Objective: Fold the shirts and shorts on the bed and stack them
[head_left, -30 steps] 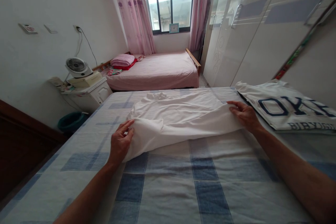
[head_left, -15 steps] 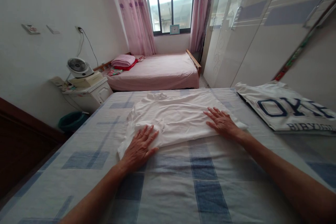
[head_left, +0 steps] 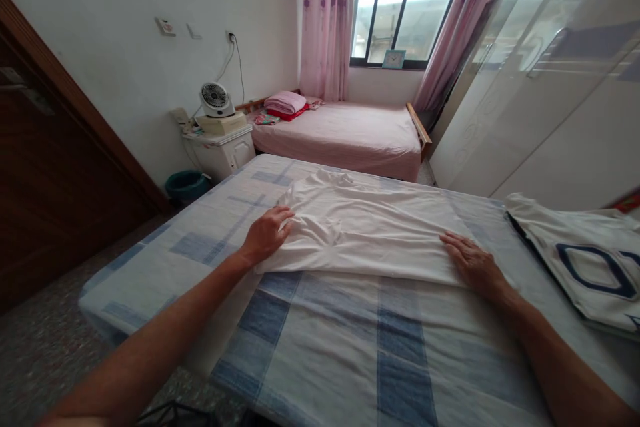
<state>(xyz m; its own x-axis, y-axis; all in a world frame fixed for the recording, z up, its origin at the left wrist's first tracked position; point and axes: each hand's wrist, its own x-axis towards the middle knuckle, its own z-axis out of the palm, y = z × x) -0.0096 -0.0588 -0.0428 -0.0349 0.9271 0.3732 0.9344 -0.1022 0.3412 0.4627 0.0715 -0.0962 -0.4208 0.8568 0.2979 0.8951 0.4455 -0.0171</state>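
White garment (head_left: 370, 233) is lying folded lengthwise across the blue-checked bed (head_left: 325, 340), near its middle. Its lower right edge is being pressed by the right hand (head_left: 473, 263), which is lying flat with the fingers spread. The left hand (head_left: 265, 237) is being rested on the bunched cloth at the left end, fingers bent; whether cloth is being pinched cannot be told. Creases are probably being trapped under that bunch, so a lopsided fold could be set. If dragged unevenly, the upper layer could be slid off the lower, toward the lettered shirt (head_left: 585, 260) lying nearby.
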